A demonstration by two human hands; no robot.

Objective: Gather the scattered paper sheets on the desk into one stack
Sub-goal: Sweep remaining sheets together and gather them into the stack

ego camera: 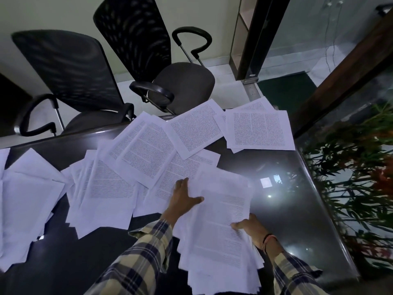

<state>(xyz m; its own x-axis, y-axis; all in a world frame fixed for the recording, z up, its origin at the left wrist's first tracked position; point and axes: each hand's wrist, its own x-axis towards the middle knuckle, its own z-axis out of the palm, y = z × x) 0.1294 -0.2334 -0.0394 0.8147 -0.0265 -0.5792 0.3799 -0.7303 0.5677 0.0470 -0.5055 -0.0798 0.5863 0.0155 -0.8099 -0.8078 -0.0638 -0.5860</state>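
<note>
A thick, uneven stack of printed sheets (221, 237) lies at the near middle of the dark glossy desk (282, 209). My right hand (249, 227) grips its right edge, thumb on top. My left hand (184, 199) lies flat on the stack's upper left part, fingers straight, thumb spread. Several loose printed sheets (146, 150) overlap across the desk's middle. A further pair of sheets (258, 129) lies at the far right corner. Blank-side sheets (29, 201) cover the left end.
Two black mesh office chairs (72, 69) (148, 43) stand behind the desk's far edge. A glass wall with a dark wooden frame (348, 67) runs along the right, with plants (361, 188) behind it. The desk's right half reflects lights.
</note>
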